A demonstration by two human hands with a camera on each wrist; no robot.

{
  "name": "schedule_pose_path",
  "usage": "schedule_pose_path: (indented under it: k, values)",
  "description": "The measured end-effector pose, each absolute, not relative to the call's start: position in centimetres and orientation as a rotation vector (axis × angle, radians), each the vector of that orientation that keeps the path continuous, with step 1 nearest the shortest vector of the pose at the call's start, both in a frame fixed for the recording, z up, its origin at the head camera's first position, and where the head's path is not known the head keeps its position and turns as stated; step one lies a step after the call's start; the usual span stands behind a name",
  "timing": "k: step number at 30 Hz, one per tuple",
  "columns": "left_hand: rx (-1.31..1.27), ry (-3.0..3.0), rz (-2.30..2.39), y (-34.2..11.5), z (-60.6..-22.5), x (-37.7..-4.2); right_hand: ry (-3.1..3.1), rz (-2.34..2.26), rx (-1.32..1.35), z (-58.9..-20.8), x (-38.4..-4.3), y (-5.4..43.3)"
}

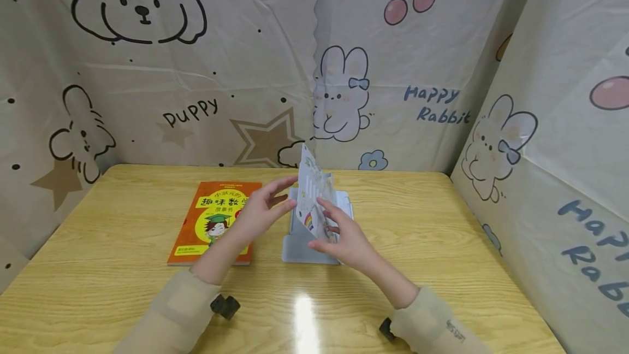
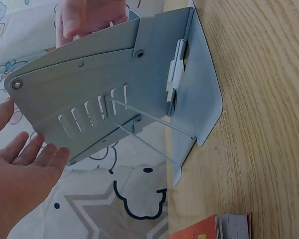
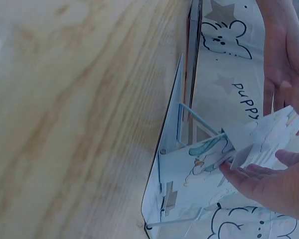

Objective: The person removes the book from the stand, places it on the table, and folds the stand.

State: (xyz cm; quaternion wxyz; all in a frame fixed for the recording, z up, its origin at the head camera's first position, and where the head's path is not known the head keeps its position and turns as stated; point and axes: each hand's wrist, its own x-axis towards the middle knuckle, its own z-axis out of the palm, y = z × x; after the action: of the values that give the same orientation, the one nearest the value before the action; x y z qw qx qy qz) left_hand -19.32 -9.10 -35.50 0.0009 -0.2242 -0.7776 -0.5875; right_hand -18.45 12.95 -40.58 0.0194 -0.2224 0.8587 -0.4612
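A pale blue metal folding book stand (image 1: 307, 247) has its base on the table and its slotted panel (image 2: 94, 94) tilted up, propped by thin wire legs (image 2: 149, 119). Cartoon drawings, including a rainbow, decorate the panel's front. My left hand (image 1: 255, 214) is at the panel's outer edge, fingers loosely spread, fingertips at or touching that edge. On the other side, my right hand (image 1: 346, 236) rests its extended fingers against the printed front. The panel partly hides the right fingers in the left wrist view.
An orange book (image 1: 189, 228) with a yellow cartoon cover lies left of the stand, under my left forearm. The wooden table (image 1: 417, 245) ends at a printed cloth backdrop (image 1: 275, 70) behind and at the sides.
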Motion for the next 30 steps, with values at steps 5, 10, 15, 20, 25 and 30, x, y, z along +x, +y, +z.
schedule_pose_path:
  k: [5,10,15,20,25,30]
  values:
    - [-0.706,-2.43,-1.863,-9.2,-37.0,-20.3,2.794,-1.318,-0.651,-40.5,-18.3,12.4]
    - [-0.709,-2.429,-1.872,-9.0,-36.6,-20.1,2.836,-1.299,-0.641,-40.6,-18.4,12.4]
    - [-0.699,-2.452,-1.852,-8.5,-35.3,-19.3,2.829,-1.334,-0.65,-40.7,-18.4,12.7]
    - [-0.695,-2.469,-1.816,-8.0,-36.4,-20.4,2.789,-1.404,-0.657,-40.9,-18.5,13.1]
    - [-0.711,-2.464,-1.787,-7.7,-36.9,-21.1,2.724,-1.5,-0.677,-40.9,-18.6,13.5]
    - [-0.734,-2.469,-1.757,-7.1,-36.4,-21.1,2.666,-1.569,-0.683,-40.9,-18.6,13.9]
